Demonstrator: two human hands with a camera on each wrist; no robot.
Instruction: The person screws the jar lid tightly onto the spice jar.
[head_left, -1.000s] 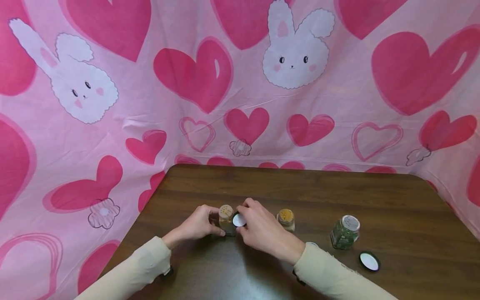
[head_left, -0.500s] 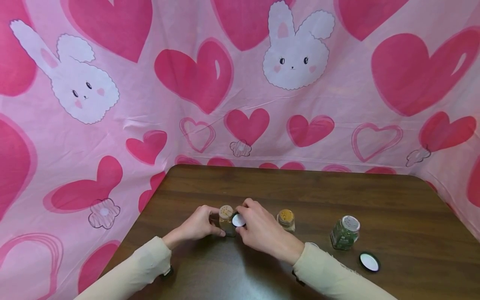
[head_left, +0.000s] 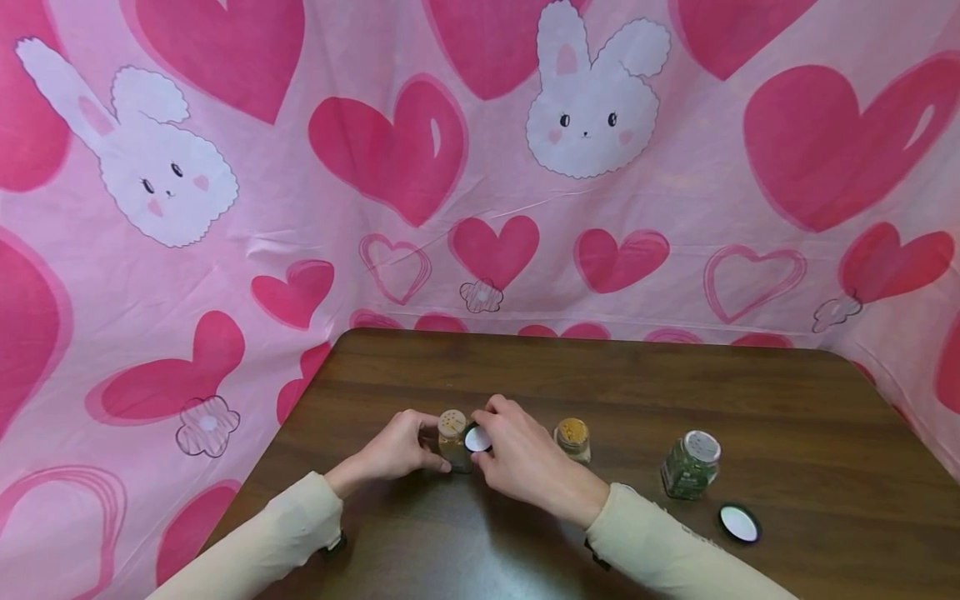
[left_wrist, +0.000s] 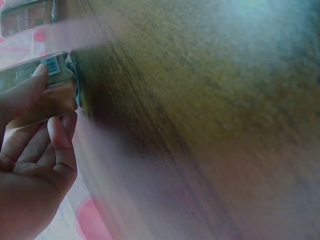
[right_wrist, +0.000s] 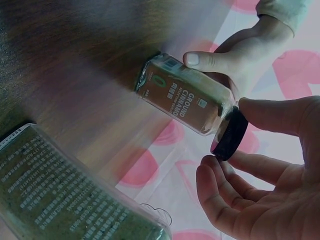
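Observation:
My left hand (head_left: 392, 448) grips a glass spice jar (head_left: 452, 424) with a perforated shaker top, upright on the table. Its label in the right wrist view reads ground cinnamon. Thumb and fingers wrap the jar's lower sides, as the left wrist view also shows. Between thumb and fingers, my right hand (head_left: 528, 465) pinches a black screw lid (right_wrist: 230, 134) by its rim, right beside the jar's top. The lid's white inside faces up and toward me in the head view. Whether lid and jar touch is unclear.
Right of my right hand stands a jar with a yellow-dusted top (head_left: 573, 432). Farther right is a jar of green herbs (head_left: 690, 467), with a black-rimmed lid (head_left: 739, 524) lying white side up before it. A pink printed cloth (head_left: 420, 275) hangs behind the wooden table (head_left: 600, 375).

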